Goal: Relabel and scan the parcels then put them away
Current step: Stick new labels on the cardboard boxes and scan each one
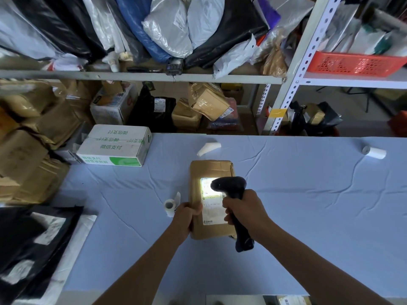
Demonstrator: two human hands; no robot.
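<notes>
A: Where is the parcel [211,170]?
B: Flat on the worktop [308,205]. Left grip [187,214] holds its edge, right grip [246,210] holds the scanner [231,186]
A: What could go wrong?
B: The light is so bright, the label [212,208] may not read

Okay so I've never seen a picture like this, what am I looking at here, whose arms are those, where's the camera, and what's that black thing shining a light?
There is no machine here, just a person working with bare hands. The single picture comes from a camera worn on the person's head, looking forward and down, so the arms reach in from the bottom. The left hand grips the left edge of a brown cardboard parcel lying on a table covered with blue cloth. The right hand holds a black scanner, whose light falls on the parcel's white label. Also on the cloth: a green and white box, a small label roll beside the left hand, and another white roll at the far right. Behind stand shelves packed with bags and boxes.
</notes>
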